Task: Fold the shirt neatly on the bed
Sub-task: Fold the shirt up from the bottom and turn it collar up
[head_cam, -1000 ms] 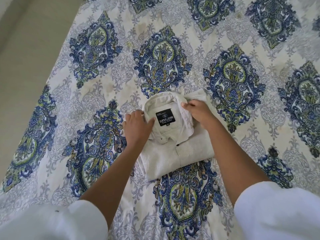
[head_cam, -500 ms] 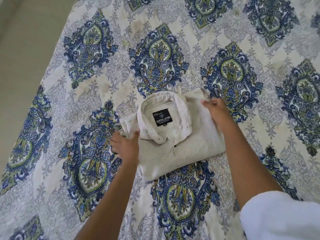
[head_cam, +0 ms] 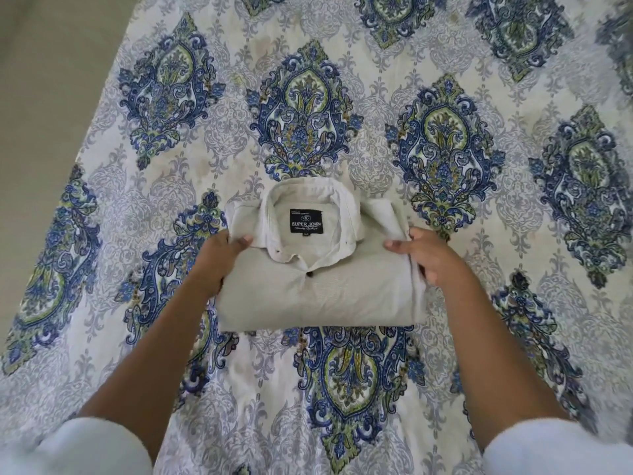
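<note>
A cream shirt (head_cam: 322,293) lies folded into a compact rectangle in the middle of the bed, collar up and away from me, with a black neck label showing. My left hand (head_cam: 219,258) grips the shirt's left edge, thumb on top and fingers tucked under. On the opposite side my right hand (head_cam: 428,255) holds the right edge the same way. Both forearms reach in from the bottom corners, with white sleeves pushed up.
The bed wears a white sheet (head_cam: 445,149) printed with large blue and green medallions, spreading all round the shirt. A plain beige floor (head_cam: 44,80) shows past the bed's left edge.
Both hands have left the collar area and moved outward to the shirt's two sides. The shirt now sits squarer to me.
</note>
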The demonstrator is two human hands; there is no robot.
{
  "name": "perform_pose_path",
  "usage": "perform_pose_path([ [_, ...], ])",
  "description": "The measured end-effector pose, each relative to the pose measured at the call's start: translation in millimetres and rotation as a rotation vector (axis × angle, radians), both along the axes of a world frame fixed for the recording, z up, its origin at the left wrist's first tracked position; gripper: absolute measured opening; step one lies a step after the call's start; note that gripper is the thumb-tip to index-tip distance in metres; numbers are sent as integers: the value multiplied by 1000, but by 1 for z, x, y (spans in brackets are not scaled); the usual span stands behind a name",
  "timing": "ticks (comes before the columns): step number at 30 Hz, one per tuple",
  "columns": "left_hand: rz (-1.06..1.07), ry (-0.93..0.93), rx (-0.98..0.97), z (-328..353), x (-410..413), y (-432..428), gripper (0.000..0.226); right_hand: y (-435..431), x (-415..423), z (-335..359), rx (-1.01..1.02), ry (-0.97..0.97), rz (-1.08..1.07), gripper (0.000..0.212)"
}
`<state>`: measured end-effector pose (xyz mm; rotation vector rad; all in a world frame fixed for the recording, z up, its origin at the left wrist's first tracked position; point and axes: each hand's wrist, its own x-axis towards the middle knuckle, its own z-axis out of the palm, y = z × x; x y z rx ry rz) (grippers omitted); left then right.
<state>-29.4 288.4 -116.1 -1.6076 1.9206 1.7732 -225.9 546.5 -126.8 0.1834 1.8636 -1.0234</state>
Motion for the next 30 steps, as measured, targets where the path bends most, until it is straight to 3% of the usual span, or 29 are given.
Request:
perform_pose_path([
  [3, -69, -126, -260, -15, 11, 11, 25, -4, 35, -12, 125, 209, -33, 66],
  [6, -127, -204, -605, -27, 30, 50, 51, -11, 74, -17, 372, 816, 69, 49],
  [8, -228, -174, -729, -30, 39, 80, 64, -14, 105, -24, 394, 1042, 180, 48],
  [12, -474, -220, -719, -64, 63, 110, 71, -21, 127, -49, 423, 966, 492, 52],
  [16, -555, -236, -739, -75, 67, 100, 72, -18, 79, -60, 543, 888, 577, 56],
  [19, -430, -149, -744, -54, 54, 88, 73, -22, 54, -44, 476, 886, 444, 50],
  [23, -229, -57, -874, -35, 17, 50, 50, -35, 40, -29, 277, 906, 96, 43],
  [27, -299, -146, -907, -37, -16, -2, 39, -47, 12, -28, 285, 748, 28, 32],
  [30, -399, -116, -764, -40, -27, -29, 28, -53, -4, -30, 330, 687, 41, 18],
])
